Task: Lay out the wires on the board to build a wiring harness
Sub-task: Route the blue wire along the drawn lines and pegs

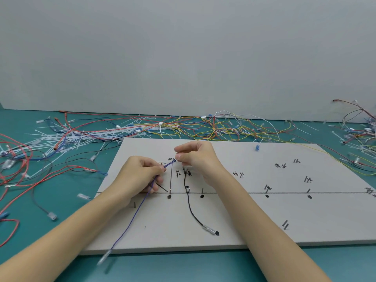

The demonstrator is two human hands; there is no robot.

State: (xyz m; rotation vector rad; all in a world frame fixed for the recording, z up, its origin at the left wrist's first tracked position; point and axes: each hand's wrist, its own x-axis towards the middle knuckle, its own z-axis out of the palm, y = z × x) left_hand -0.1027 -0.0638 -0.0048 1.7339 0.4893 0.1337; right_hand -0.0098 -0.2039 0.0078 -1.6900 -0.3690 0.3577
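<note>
Person works at grey board [254, 224] on teal table [61, 200]. Left hand [140, 176] pinches blue wire [130, 220] between curled fingers; wire runs from far-left part of board, near handwritten marks, down past near edge, clear-sleeved end hanging off. Right hand [198, 157] pinches same wire's far end at fingertips, just right of left hand. Black wire [191, 210] lies on board between forearms, threaded past pins. Loose tangle of wires [213, 127] and white cable ties [67, 137] spreads along far side of table.
</note>
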